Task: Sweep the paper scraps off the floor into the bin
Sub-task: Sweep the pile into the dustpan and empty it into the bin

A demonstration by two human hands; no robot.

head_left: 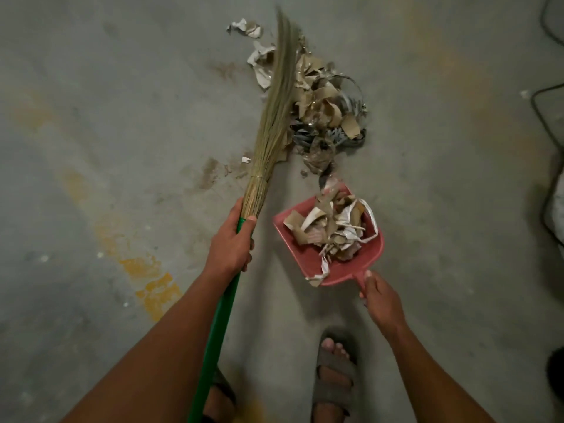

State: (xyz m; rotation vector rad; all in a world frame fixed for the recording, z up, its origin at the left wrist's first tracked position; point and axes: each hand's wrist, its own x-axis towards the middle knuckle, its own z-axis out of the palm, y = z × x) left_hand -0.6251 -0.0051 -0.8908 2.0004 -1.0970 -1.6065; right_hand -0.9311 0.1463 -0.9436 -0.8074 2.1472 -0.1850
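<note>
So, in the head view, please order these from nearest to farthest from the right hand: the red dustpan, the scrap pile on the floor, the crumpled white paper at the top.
1. Red dustpan: held by the right hand.
2. Scrap pile: just beyond the dustpan's mouth.
3. Crumpled white paper: farthest, top, left of the broom tip.

The grey, stained concrete floor (122,117) carries a heap of paper scraps (323,108) near its far edge; a red dustpan (308,257) just nearer; yellow paint patches (152,285) leftward.
</note>
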